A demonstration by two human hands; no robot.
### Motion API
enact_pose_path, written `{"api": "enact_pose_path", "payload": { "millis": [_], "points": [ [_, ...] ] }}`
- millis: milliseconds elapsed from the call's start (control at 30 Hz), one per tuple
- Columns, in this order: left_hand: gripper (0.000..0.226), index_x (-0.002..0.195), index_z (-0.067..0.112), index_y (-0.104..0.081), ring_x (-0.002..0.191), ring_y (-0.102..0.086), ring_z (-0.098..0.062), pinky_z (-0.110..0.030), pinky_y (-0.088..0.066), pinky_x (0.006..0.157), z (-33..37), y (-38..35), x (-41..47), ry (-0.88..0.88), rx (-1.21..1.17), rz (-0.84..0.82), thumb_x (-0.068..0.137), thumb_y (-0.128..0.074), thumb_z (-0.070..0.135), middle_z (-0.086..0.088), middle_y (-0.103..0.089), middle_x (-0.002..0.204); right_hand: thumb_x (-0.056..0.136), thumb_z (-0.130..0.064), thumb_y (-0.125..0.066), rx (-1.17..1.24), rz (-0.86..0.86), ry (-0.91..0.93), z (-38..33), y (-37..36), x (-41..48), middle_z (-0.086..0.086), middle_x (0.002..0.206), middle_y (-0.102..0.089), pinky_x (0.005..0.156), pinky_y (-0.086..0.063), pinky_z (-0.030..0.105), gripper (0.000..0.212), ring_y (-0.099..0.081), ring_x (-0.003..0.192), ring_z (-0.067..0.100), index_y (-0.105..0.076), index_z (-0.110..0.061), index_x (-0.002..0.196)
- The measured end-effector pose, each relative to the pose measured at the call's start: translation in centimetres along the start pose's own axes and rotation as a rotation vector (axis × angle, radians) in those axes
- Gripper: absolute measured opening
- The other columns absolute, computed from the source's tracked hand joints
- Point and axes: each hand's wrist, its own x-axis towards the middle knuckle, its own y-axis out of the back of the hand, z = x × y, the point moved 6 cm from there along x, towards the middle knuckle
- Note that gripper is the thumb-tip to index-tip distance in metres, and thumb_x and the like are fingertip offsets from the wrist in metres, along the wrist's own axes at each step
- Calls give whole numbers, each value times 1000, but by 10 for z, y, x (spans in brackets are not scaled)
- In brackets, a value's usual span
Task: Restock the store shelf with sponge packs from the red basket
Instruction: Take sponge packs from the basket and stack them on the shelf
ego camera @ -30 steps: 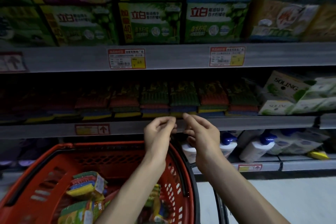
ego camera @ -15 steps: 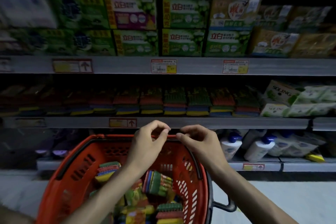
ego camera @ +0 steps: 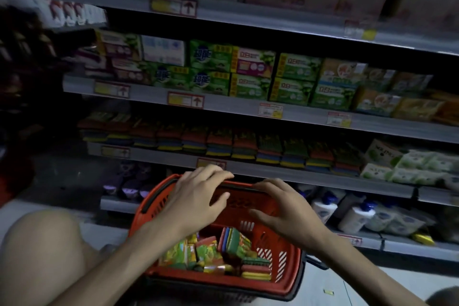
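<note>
The red basket (ego camera: 288, 278) stands on the floor in front of me and holds several multicoloured sponge packs (ego camera: 233, 246). Above its far rim hover my left hand (ego camera: 196, 199) and my right hand (ego camera: 280, 211), fingers spread and relaxed, palms down, holding nothing. On the shelf (ego camera: 273, 171) behind the basket, a row of matching sponge packs (ego camera: 268, 149) runs from left to right in the shadow.
Green and orange soap boxes (ego camera: 293, 77) fill the shelf above. White bottles with blue caps (ego camera: 355, 216) stand on the lowest shelf to the right, pale green packs (ego camera: 409, 164) right of the sponges. My knee (ego camera: 42, 256) is at lower left.
Both hands drew back from the shelf edge, unpinched and spread over the basket. The view pulled away and tilted, so more shelves and the whole basket show.
</note>
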Motion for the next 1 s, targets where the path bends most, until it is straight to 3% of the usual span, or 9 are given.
{"api": "enact_pose_path", "payload": {
  "millis": [133, 267, 533, 700, 867, 1000],
  "points": [
    [54, 151, 37, -43, 138, -44, -13, -35, -37, 112, -14, 11, -18, -11, 110, -61, 100, -51, 53, 13, -43, 150, 88, -69, -50, -157, -32, 73, -14, -9, -3, -6, 146, -50, 105, -47, 35, 70, -50, 131, 16, -51, -30, 146],
    [60, 155, 39, -37, 146, -35, -13, -34, -29, 118, -29, 7, -28, -5, 199, -121, 99, -48, 58, 13, -35, 159, 92, -64, -59, -220, -64, 93, -8, -29, -1, -2, 147, -52, 107, -45, 37, 63, -50, 134, 22, -55, -28, 144],
    [62, 140, 29, -59, 131, -58, -24, -44, -50, 103, -81, -37, -40, -16, 341, -299, 89, -43, 59, -1, -59, 143, 90, -59, -57, -251, -275, 4, 40, -102, 10, 0, 134, -57, 98, -49, 43, 51, -57, 121, 28, -63, -26, 128],
    [60, 136, 26, -63, 126, -59, -27, -44, -49, 103, -135, -86, -49, -58, 422, -374, 86, -51, 56, -6, -61, 138, 93, -48, -66, -295, -513, -86, 69, -157, 17, 1, 137, -49, 102, -45, 37, 66, -51, 127, 26, -42, -31, 153],
    [72, 133, 16, -66, 123, -61, -38, -53, -48, 103, -196, -127, -58, 46, 494, -471, 71, -83, 50, -19, -63, 133, 88, -43, -75, -193, -655, -207, 84, -209, 44, 6, 143, -47, 108, -44, 38, 69, -49, 133, 30, -48, -26, 149],
    [63, 131, 14, -68, 128, -57, -39, -55, -39, 113, -215, -133, -56, 58, 477, -446, 75, -81, 42, -20, -62, 135, 86, -41, -78, -156, -648, -183, 58, -269, 83, 11, 142, -48, 107, -46, 42, 71, -49, 133, 33, -47, -19, 146]
  ]
}}
